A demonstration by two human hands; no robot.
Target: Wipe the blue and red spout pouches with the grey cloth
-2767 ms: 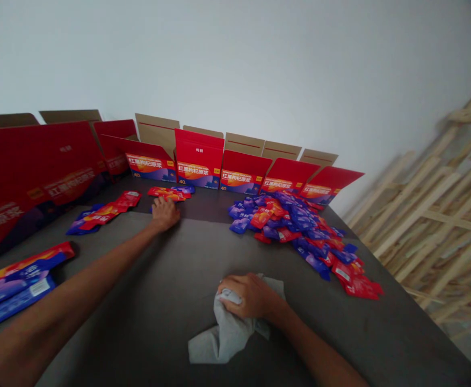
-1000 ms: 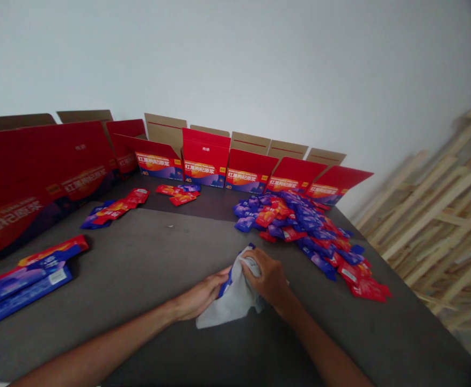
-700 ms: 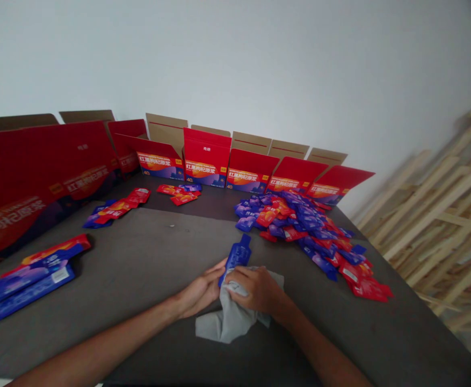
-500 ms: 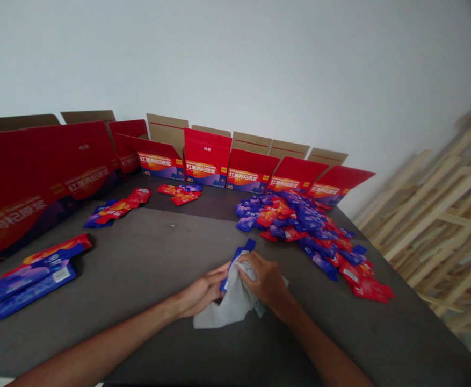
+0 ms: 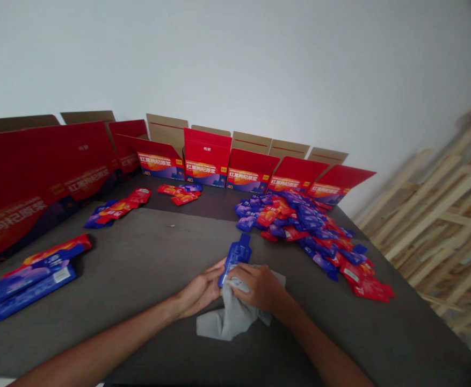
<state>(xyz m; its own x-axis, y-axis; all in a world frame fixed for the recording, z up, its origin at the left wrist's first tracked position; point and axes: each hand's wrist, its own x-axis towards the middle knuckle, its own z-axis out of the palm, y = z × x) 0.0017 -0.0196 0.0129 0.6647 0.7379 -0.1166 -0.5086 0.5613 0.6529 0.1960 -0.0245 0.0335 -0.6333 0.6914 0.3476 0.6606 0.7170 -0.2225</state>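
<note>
A blue pouch point(image 5: 237, 251) with a narrow neck pointing away from me rests in my left hand point(image 5: 203, 290), its back with small print showing. The left fingers hold it from beneath and along its left edge, partly hidden by it. My right hand point(image 5: 257, 287) is closed on a light grey cloth point(image 5: 235, 317) and presses it against the pouch's lower part. The cloth hangs down in folds below both hands and sticks out on the right. To the right lies a big heap of blue and red pouches point(image 5: 299, 220).
Open red cartons point(image 5: 207, 161) stand in a row along the wall. Larger red cartons point(image 5: 37, 183) line the left. Small groups of pouches point(image 5: 118, 208) lie left of centre, and more pouches point(image 5: 34, 277) at the near left. Wooden slats point(image 5: 440, 231) stand beyond the table's right edge.
My right hand with the cloth has slid down the pouch toward me, baring more of its upper part. The pouch has turned a little and now faces up more.
</note>
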